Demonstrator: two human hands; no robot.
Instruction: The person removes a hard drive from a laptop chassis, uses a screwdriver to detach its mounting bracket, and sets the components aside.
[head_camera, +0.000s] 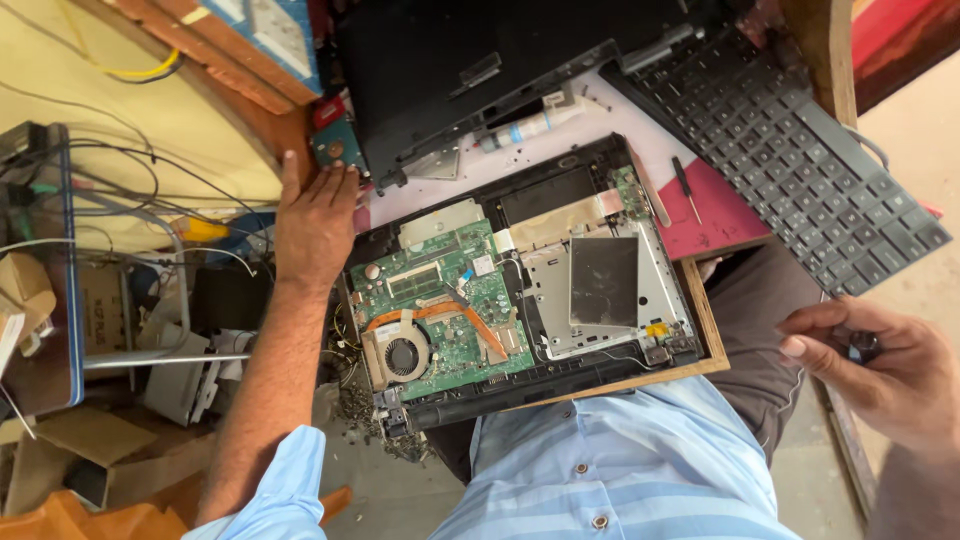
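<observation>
An opened laptop base (520, 290) lies on a wooden board (712, 345) in front of me, its green circuit board (450, 300), round fan (402, 357) and copper heat pipe bare. My left hand (315, 225) rests flat at the laptop's far left corner, fingers near a small teal part (338, 145). My right hand (885, 365) is off to the right, below a loose black keyboard (800, 160), its fingers curled around a small dark object (863, 346) that I cannot make out.
A black laptop cover (480, 70) lies at the back. A white tube (530, 125) and a small screwdriver (686, 188) lie on the pink surface (720, 220). Tangled cables, cardboard and parts (120, 300) crowd the left side.
</observation>
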